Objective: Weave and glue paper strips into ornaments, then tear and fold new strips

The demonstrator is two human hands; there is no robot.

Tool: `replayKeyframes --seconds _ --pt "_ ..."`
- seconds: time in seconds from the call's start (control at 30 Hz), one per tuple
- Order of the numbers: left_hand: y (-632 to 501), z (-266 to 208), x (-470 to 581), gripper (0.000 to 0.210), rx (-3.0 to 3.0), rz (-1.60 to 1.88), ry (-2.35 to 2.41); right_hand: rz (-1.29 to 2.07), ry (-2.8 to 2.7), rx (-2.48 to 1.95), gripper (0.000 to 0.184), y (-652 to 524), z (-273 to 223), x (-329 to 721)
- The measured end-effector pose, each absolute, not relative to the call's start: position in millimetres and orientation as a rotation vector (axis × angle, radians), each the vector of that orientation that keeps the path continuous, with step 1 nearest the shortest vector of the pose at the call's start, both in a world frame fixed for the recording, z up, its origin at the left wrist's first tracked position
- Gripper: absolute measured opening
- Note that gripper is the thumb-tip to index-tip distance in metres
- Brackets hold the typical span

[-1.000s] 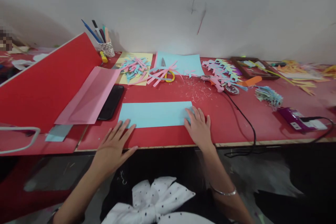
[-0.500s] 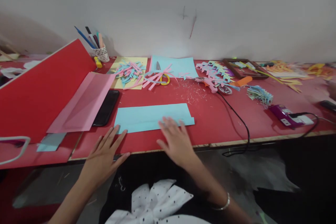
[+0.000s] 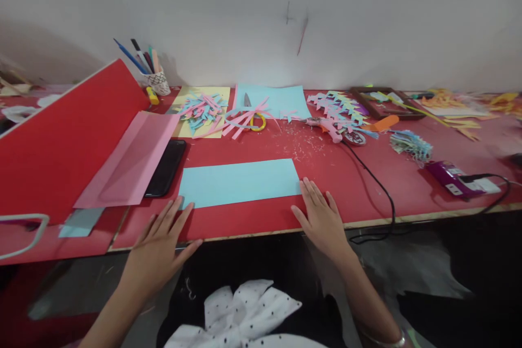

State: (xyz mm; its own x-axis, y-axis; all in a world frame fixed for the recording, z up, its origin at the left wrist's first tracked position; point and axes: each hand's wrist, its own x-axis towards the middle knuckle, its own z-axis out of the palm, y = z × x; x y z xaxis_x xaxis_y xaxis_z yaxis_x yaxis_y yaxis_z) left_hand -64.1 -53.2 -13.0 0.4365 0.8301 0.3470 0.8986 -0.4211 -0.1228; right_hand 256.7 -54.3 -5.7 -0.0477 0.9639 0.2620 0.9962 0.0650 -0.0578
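Observation:
A folded light blue paper strip (image 3: 240,182) lies flat on the red table (image 3: 240,223) in front of me. At its lower left corner, the fingertips of my left hand (image 3: 157,239) touch the paper; the fingers are stretched out and the thumb is apart. My right hand (image 3: 322,220) rests at the strip's lower right corner, its fingers straight and lying flat on the table edge area. Neither hand grips anything.
To the left are a black phone (image 3: 166,168), pink sheets (image 3: 130,160) and a raised red board (image 3: 69,141). Behind lie paper strips (image 3: 204,111), scissors (image 3: 258,121) and a pink glue gun (image 3: 331,129). Its black cord (image 3: 373,179) crosses the table near a purple power strip (image 3: 451,176).
My right hand has slid right along the paper from its lower middle to its right end. The paper's lower fold now lies flatter. My left hand stays at the left corner.

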Motion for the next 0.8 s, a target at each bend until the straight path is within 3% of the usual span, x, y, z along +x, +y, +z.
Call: replayKeyframes --seconds 0.2,0.47,0.63,0.8 --pt "-42.6 -5.6 -62.3 0.056 -2.392 -0.432 -1.463 -0.114 -2.161 -1.96 0.048 -52.6 -1.3 263.1" --pt "6.2 10.8 -12.5 0.03 -2.822 -0.367 -1.327 0.177 -2.228 -1.644 0.022 -39.6 13.2 254.6" --pt "7.1 20.8 -6.5 0.024 -2.73 -0.181 -0.976 -0.079 -2.266 -1.496 0.023 -30.7 14.5 252.9" --pt "2.1 24.4 -1.8 0.026 -2.571 -0.354 -0.779 -0.387 -2.309 -1.398 0.026 -26.9 22.0 236.7"
